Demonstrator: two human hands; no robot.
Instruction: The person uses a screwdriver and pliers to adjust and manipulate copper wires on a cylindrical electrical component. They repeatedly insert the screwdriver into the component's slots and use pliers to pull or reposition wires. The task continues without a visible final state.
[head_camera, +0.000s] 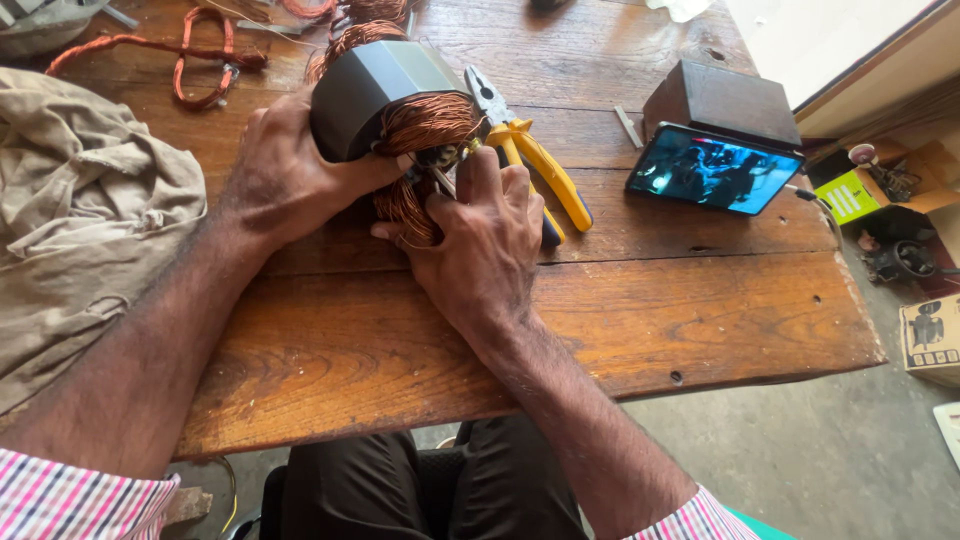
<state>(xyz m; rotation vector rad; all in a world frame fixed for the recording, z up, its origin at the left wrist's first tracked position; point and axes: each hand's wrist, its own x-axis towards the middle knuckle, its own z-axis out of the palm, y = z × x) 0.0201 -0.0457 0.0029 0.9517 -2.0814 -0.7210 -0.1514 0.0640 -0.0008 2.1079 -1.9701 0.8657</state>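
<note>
Left hand (285, 175) grips grey metal motor stator (375, 90) wound with copper wire coils (425, 125); right hand (485, 235) pinches the coils' lower strands; yellow-handled pliers (530, 160) lie just beside on worn wooden table (700, 300).

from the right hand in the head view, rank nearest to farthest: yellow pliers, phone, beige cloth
1. Yellow pliers: touching the right hand, just beyond it.
2. Phone: propped to the right.
3. Beige cloth: far left, past the left hand.

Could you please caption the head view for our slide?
Left hand steadies a copper-wound stator on a wooden table; right hand works its wires beside yellow-handled pliers.
</note>
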